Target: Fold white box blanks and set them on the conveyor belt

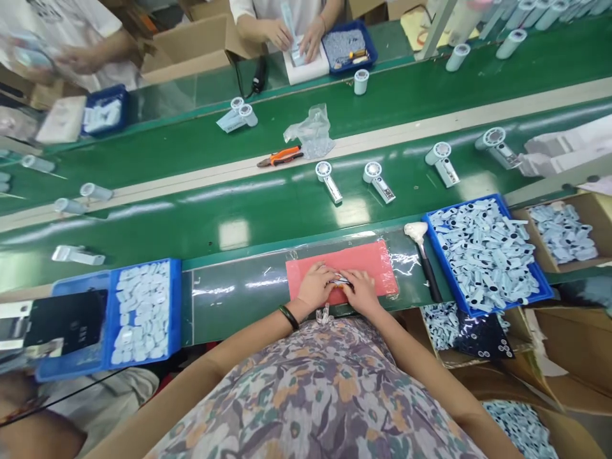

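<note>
From my remote view: left hand (316, 286) and right hand (362, 291) clasp a small part (341, 280), presumably steadied over the red mat (351, 257).

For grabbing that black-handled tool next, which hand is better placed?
Probably your right hand: the black-handled tool lies to its right, and your left hand is farther away. Both hold a small part.
</note>
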A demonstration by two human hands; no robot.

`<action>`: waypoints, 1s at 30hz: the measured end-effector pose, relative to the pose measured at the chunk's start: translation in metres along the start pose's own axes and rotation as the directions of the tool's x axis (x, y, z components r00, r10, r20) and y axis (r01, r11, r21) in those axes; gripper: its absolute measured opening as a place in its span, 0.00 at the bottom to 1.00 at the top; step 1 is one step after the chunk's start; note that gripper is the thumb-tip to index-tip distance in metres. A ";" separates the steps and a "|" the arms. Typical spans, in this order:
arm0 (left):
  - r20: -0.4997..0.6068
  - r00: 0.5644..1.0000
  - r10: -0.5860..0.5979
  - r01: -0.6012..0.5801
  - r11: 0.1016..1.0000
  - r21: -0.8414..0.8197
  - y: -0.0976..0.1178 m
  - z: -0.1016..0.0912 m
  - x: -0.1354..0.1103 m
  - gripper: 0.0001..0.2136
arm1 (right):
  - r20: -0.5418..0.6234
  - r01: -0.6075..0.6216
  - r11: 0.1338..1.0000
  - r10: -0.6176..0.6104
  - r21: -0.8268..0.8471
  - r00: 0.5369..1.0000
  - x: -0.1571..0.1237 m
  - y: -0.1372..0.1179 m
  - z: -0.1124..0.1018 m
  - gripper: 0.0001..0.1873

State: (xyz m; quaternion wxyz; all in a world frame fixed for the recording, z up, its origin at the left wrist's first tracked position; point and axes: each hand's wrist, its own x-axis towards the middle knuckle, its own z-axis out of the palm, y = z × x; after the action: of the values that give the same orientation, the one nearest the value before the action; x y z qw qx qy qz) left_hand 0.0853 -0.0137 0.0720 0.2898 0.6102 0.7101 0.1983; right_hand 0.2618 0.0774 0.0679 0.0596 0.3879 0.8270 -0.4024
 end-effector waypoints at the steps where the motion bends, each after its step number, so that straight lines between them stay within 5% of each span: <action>1: 0.013 1.000 -0.006 0.006 1.000 0.009 0.002 -0.003 0.000 0.11 | 0.001 0.005 1.000 -0.005 -0.004 1.000 -0.001 -0.001 0.000 0.26; 8: 0.118 0.988 -0.101 0.093 0.993 0.073 0.007 -0.013 0.011 0.12 | 0.008 -0.052 0.999 0.052 0.005 0.999 0.004 -0.004 0.003 0.25; 13: 0.189 0.982 -0.016 -0.010 0.991 0.135 0.006 -0.028 0.013 0.13 | -0.046 -0.074 0.997 0.075 0.024 0.996 0.005 -0.018 0.001 0.22; 17: 0.217 0.973 0.078 -0.126 0.968 0.218 -0.018 -0.046 0.014 0.15 | -0.142 -0.111 0.992 0.119 0.063 0.983 -0.001 -0.028 0.007 0.25; 22: 0.193 0.978 0.073 -0.151 0.891 0.428 -0.077 -0.111 0.057 0.18 | -0.242 -0.228 0.958 0.266 0.173 0.933 -0.032 -0.019 0.018 0.27; 26: 0.067 0.997 0.031 -0.071 0.674 0.735 -0.111 -0.181 0.109 0.25 | -0.250 -0.230 0.941 0.291 0.246 0.923 -0.055 -0.004 0.024 0.23; 30: 0.000 0.997 -0.079 0.043 0.545 0.837 -0.113 -0.199 0.126 0.32 | -0.236 -0.179 0.944 0.248 0.278 0.940 -0.048 0.006 0.023 0.19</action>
State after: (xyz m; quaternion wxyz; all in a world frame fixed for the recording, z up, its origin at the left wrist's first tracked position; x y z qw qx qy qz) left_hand -0.1409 0.1046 0.1284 -0.0153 0.6531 0.7341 -0.1852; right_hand 0.2943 0.0345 0.0688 -0.0589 0.5310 0.7222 -0.4394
